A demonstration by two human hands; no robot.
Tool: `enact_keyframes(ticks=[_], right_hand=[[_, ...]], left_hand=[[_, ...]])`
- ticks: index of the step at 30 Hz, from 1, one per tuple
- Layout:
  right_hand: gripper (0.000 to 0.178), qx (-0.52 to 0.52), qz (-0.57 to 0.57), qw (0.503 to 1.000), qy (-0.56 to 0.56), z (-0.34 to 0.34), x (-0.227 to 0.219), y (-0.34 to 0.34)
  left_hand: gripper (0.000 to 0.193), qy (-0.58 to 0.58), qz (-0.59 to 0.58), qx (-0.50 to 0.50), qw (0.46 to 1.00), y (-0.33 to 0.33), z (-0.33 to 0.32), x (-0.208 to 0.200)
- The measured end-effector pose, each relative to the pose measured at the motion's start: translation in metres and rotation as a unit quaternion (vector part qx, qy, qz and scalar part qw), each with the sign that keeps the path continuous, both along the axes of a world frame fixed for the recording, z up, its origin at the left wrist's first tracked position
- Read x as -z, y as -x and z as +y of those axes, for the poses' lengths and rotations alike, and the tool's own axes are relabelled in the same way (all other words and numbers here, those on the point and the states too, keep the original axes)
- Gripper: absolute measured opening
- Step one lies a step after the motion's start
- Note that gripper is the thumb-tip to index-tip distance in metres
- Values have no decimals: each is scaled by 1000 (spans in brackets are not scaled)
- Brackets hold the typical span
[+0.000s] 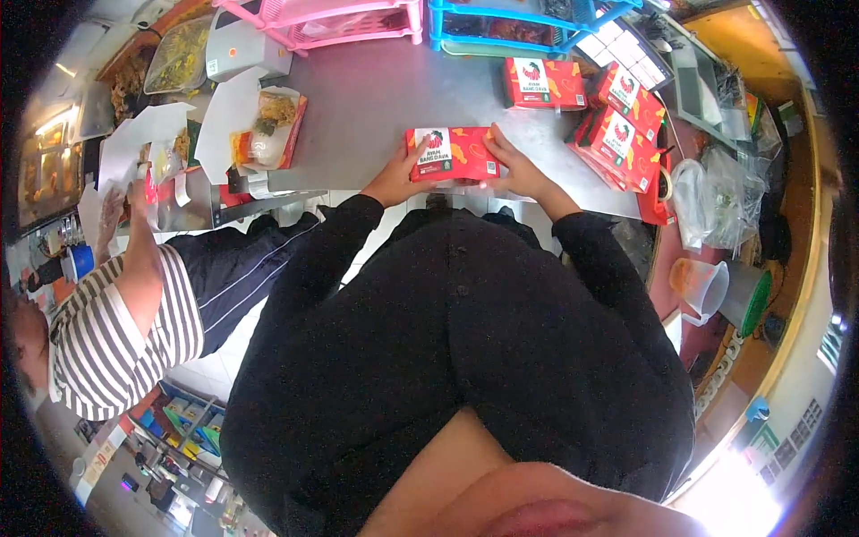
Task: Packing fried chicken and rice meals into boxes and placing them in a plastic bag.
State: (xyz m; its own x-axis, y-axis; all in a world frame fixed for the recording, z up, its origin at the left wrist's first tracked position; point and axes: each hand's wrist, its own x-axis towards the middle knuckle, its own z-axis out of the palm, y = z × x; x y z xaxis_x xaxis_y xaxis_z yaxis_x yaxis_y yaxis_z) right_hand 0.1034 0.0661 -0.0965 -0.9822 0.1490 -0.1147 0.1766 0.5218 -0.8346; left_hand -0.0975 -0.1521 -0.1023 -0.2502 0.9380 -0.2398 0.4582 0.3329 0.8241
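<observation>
A closed red food box (465,154) with a white and yellow print is held over the front edge of the metal table (358,98). My left hand (398,179) grips its left end, and my right hand (519,170) has hold of the right end. To the left stands an open food box (291,134), its white lid raised, with rice and other food inside. More closed red boxes lie to the right: one alone (542,85) farther back, and a leaning pile (617,143) near the table's right corner.
Pink (340,31) and blue (501,31) plastic racks stand along the back. On the left, a person in a striped shirt (130,327) works over another open box. Clear plastic bags (729,201), a clear jug (702,285) and a bin with a green rim (756,302) are at the right.
</observation>
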Motion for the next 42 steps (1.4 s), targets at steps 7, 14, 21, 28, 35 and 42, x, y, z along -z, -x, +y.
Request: enact_keyframes(ticks=[7,14,21,28,35,42], right_hand=[[58,-19,-74,986,-145,-7,35,-18],[38,282,-38,958,25,32,-37,-134],[22,570,-134,768,-260,198,-17,-346],[30,471,-246,837,-132,194,-3,-427],[24,539,-253,766,-241,91,108,-393],[24,417,-57,799,429,-23,-12,-114]], left_hand=[[67,-11,148,99,984,-2,18,40],[81,-27,387,126,913,-47,21,7],[44,-40,405,201,891,-77,77,-3],[49,12,412,208,887,-86,91,-17],[62,-68,263,106,956,-108,110,-26],[64,-61,283,71,954,-119,91,-23]])
